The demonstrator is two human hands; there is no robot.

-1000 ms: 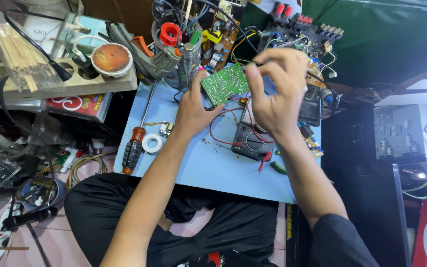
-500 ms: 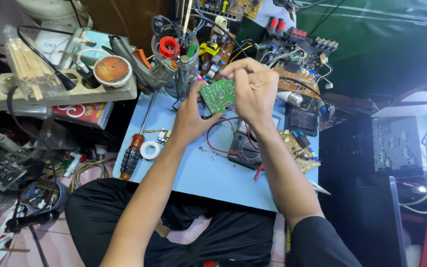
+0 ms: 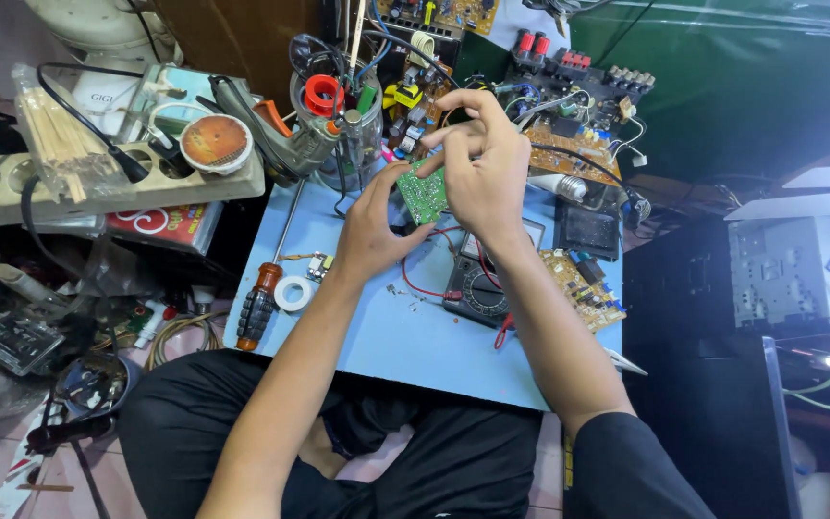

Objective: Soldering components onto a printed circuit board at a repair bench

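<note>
Blue table (image 3: 386,336) carries the multimeter (image 3: 480,288) near my wrists, handy for probing. Green circuit board (image 3: 425,195) is up off it, tilted toward me. Left hand (image 3: 372,231) cradles its edge; right hand (image 3: 482,168) pinches its top, steadying it.

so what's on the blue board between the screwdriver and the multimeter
In the head view, a white tape roll lies beside the screwdriver; then the left forearm crosses before the multimeter.

Electronics repair workshop. Light-blue bench (image 3: 386,336) crowded with bare brown circuit boards (image 3: 583,288), a black multimeter (image 3: 480,288). Orange-handled screwdriver (image 3: 256,306) alongside.
</note>
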